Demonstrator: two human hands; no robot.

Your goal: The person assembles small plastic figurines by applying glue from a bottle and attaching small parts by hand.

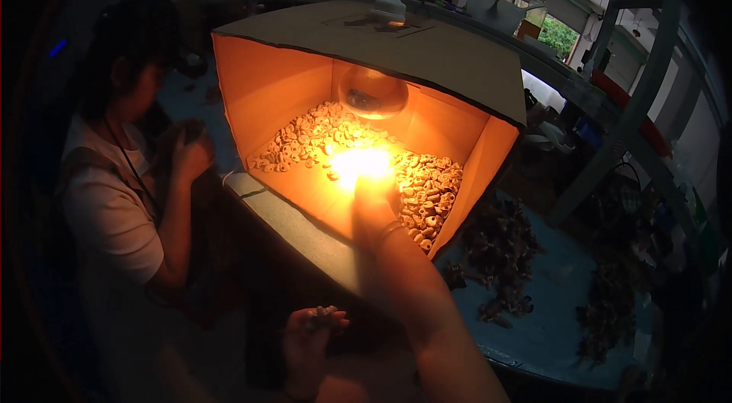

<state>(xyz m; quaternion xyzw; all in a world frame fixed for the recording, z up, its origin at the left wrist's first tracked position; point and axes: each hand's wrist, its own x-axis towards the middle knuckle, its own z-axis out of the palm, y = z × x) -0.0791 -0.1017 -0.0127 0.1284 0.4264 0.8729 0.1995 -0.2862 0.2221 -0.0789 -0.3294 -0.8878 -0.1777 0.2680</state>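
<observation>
the left hand (306, 342) held small pieces (323, 317); the right hand (374, 193) was inside the box (278, 86), its grip impossible to tell for glare.

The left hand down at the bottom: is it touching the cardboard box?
Apart. The head view shows the left hand below the cardboard box, with a pale ledge and darkness between them.
</observation>
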